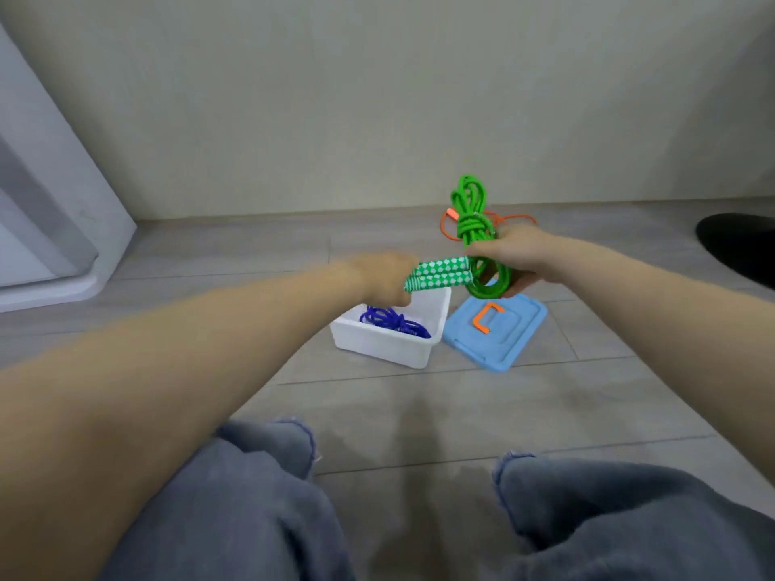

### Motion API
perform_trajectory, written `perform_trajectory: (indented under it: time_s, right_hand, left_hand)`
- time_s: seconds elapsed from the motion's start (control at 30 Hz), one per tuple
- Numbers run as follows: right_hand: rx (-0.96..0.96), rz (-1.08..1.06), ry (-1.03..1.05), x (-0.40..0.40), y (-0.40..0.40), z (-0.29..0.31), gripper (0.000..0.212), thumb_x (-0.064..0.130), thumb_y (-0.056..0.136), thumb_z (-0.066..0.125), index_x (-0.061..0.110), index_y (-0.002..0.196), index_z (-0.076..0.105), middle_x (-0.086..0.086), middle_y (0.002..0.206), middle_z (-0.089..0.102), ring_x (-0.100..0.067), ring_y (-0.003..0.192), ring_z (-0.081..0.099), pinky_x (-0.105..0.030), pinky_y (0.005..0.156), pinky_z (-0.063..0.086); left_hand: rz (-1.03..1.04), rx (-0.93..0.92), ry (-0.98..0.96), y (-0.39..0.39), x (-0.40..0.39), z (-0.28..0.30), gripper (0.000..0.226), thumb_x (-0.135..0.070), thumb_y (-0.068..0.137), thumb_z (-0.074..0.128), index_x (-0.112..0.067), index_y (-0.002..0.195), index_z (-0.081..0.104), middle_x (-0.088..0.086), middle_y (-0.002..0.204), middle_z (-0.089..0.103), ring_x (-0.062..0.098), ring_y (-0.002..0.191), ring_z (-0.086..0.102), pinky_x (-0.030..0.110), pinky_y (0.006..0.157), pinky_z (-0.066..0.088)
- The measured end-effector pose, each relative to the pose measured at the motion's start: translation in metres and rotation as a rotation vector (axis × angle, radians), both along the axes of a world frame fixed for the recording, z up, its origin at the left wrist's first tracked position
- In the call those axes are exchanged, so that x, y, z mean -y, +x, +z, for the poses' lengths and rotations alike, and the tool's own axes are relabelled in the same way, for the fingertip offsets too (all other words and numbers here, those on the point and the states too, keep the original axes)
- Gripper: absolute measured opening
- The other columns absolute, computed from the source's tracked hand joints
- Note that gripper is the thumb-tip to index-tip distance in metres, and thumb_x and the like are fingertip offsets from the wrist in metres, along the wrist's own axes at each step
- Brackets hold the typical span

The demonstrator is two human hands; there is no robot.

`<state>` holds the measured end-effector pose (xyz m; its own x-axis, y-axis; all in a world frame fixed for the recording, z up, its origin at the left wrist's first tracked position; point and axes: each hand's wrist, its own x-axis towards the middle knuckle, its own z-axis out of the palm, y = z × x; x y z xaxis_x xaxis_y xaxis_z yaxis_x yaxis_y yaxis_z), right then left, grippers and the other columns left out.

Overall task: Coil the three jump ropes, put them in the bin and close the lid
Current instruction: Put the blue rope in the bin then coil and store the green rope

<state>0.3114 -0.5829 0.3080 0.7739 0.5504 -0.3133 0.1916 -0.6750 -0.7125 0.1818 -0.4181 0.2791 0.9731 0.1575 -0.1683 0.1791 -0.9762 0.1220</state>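
Floor point(419, 413): grey wood-look planks, meeting a pale wall point(377, 98) at the far edge. White panel point(46, 203) leans in at far left. Person's knees in torn blue jeans point(235, 509) at bottom of view.

Bin point(390, 341): white, open-topped, on the floor ahead of the knees. Blue rope point(394, 320) lies coiled inside it.

Lid point(497, 331): light blue, flat on the floor just beside the bin's right side, orange handle point(484, 318) on top.

Green rope point(472, 211): coiled into a bundle, held in the air above bin and lid. Loops stick up above the right hand and hang below it.

Right hand point(509, 249): fingers wrapped round the middle of the green bundle.

Left hand point(388, 276): fingers curled round the ends of the two green-and-white patterned handles point(436, 274), which lie side by side between the hands.

Orange rope point(499, 222): loose on the floor by the wall, behind the green bundle, partly hidden by it.

Dark object point(742, 245) at right edge; cannot tell what it is.
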Motion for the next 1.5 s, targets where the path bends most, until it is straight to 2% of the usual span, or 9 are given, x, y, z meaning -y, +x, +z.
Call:
perform_trajectory:
  time_s: [0.23,0.37,0.5,0.77,1.03,1.13,1.27,1.4,1.5]
  right_hand:
    - [0.101,0.3,-0.401,-0.065,0.041,-0.082,0.031,0.019,0.095,0.043,-0.005,0.097,0.063,-0.017,0.071,0.068,-0.019,0.038,0.063,-0.022,0.037,0.049]
    - [0.178,0.418,-0.456,-0.079,0.052,-0.107,0.027,0.018,0.093,0.043,0.003,0.111,0.056,-0.018,0.088,0.073,-0.027,0.054,0.068,-0.029,0.052,0.056]
    - [0.382,0.56,-0.467,-0.091,0.068,-0.129,0.032,0.023,0.095,0.047,0.014,0.126,0.046,-0.013,0.114,0.065,-0.032,0.096,0.062,-0.031,0.069,0.042]
    - [0.504,0.563,-0.433,-0.131,0.09,-0.188,0.043,0.015,0.091,0.049,0.017,0.132,0.039,-0.012,0.119,0.06,-0.035,0.104,0.058,-0.031,0.069,0.034]
    - [0.406,0.703,-0.461,-0.151,0.111,-0.224,0.051,0.01,0.091,0.05,0.017,0.14,0.036,-0.015,0.121,0.061,-0.034,0.108,0.059,-0.03,0.074,0.039]
    - [0.444,0.79,-0.502,-0.158,0.108,-0.233,0.048,0.012,0.093,0.048,0.018,0.14,0.04,-0.016,0.125,0.06,-0.035,0.112,0.058,-0.034,0.086,0.045]
    - [0.462,0.856,-0.541,-0.157,0.104,-0.245,0.043,0.009,0.095,0.044,0.013,0.138,0.044,-0.017,0.126,0.058,-0.036,0.113,0.057,-0.038,0.09,0.046]
    - [0.451,0.894,-0.614,-0.151,0.109,-0.244,0.052,0.003,0.091,0.046,0.011,0.142,0.04,-0.017,0.123,0.059,-0.035,0.111,0.058,-0.038,0.084,0.045]
    - [0.44,0.923,-0.644,-0.149,0.113,-0.248,0.068,-0.002,0.087,0.048,0.015,0.15,0.027,-0.016,0.119,0.059,-0.034,0.105,0.06,-0.037,0.076,0.046]
  left_hand:
    - [-0.103,-0.09,0.271,0.049,-0.079,-0.083,0.028,-0.036,0.096,0.049,-0.014,0.113,0.049,0.008,0.111,0.061,0.03,0.099,0.058,0.032,0.07,0.035]
    - [-0.124,-0.161,0.227,0.063,-0.101,-0.12,0.044,-0.05,0.093,0.05,-0.011,0.112,0.042,0.008,0.11,0.058,0.031,0.097,0.057,0.034,0.07,0.035]
    - [-0.215,-0.163,0.259,0.077,-0.118,-0.138,0.053,-0.057,0.092,0.047,-0.01,0.114,0.039,0.009,0.11,0.057,0.031,0.096,0.056,0.035,0.072,0.038]
    - [-0.09,-0.196,0.37,0.101,-0.148,-0.192,0.046,-0.033,0.085,0.053,-0.013,0.125,0.039,0.007,0.123,0.049,0.027,0.113,0.047,0.037,0.094,0.03]
    - [-0.112,-0.353,0.116,0.13,-0.17,-0.227,0.053,-0.036,0.087,0.063,-0.012,0.13,0.043,0.009,0.128,0.048,0.027,0.119,0.046,0.036,0.096,0.038]
    - [-0.131,-0.418,0.127,0.138,-0.174,-0.241,0.037,-0.023,0.093,0.054,-0.016,0.129,0.049,0.008,0.126,0.054,0.027,0.117,0.05,0.038,0.093,0.043]
    - [-0.145,-0.512,0.107,0.14,-0.172,-0.256,0.04,-0.016,0.094,0.048,-0.02,0.134,0.049,0.008,0.128,0.053,0.028,0.114,0.055,0.037,0.092,0.045]
    - [0.005,-0.534,-0.025,0.141,-0.171,-0.261,0.04,-0.025,0.091,0.054,-0.012,0.128,0.054,0.013,0.122,0.057,0.03,0.107,0.058,0.034,0.086,0.046]
    - [0.241,-0.409,-0.146,0.145,-0.172,-0.253,0.029,-0.021,0.091,0.052,-0.002,0.113,0.056,0.018,0.112,0.062,0.031,0.095,0.057,0.03,0.074,0.041]
